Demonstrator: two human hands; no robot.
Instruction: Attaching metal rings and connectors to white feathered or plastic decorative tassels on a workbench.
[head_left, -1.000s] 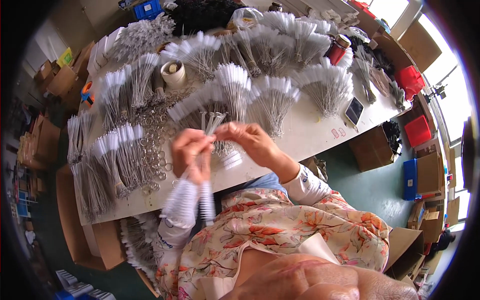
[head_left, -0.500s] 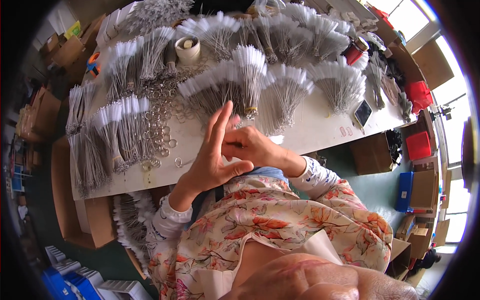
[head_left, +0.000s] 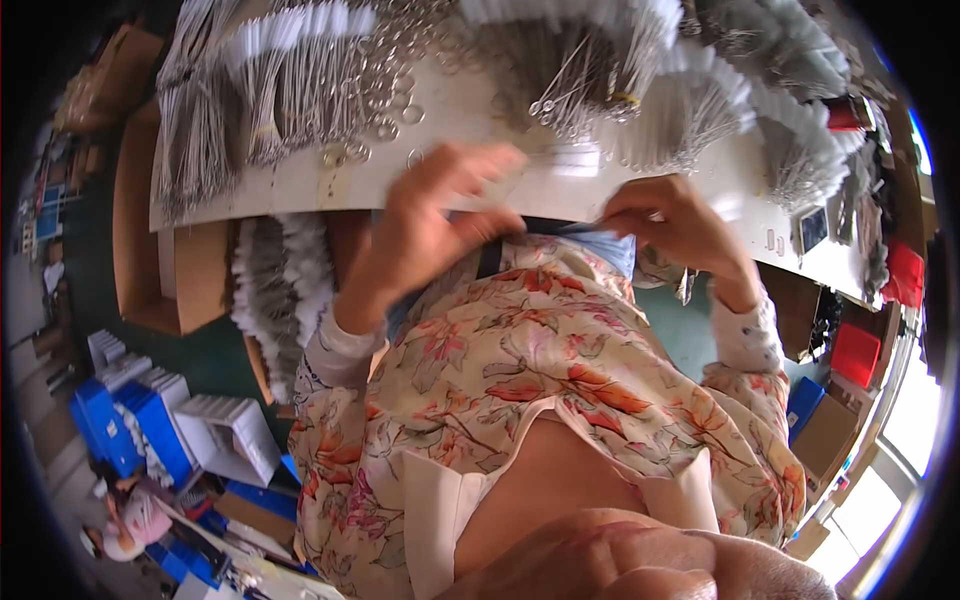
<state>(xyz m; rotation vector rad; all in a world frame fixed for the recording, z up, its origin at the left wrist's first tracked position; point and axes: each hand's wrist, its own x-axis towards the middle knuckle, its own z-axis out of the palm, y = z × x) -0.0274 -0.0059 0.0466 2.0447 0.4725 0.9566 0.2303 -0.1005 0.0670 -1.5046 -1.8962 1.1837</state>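
My left hand (head_left: 430,215) is held over the table's front edge, smeared by motion. Its thumb and fingers are spread apart, and nothing shows between them. Further right, my right hand (head_left: 685,225) has its fingers curled in, with the fingertips beside a light blue cloth (head_left: 608,250) at my waist. Whether those fingertips pinch anything is too small to make out. Beyond the hands lie bundles of wire-handled brushes (head_left: 580,95) with white bristles. Loose metal rings (head_left: 385,125) are scattered left of the middle, beside more brushes (head_left: 300,90).
The white table (head_left: 480,130) runs across in front of me. A cardboard box (head_left: 190,285) stands under its left end, near more white brushes (head_left: 285,290). Blue and white crates (head_left: 225,440) fill the lower left, where another person (head_left: 135,525) is present. A phone-like device (head_left: 812,228) lies far right.
My hands, together before, have parted: the right has moved right and the left has opened out at the table edge. The whole view has tilted down, bringing the crates and another person into sight.
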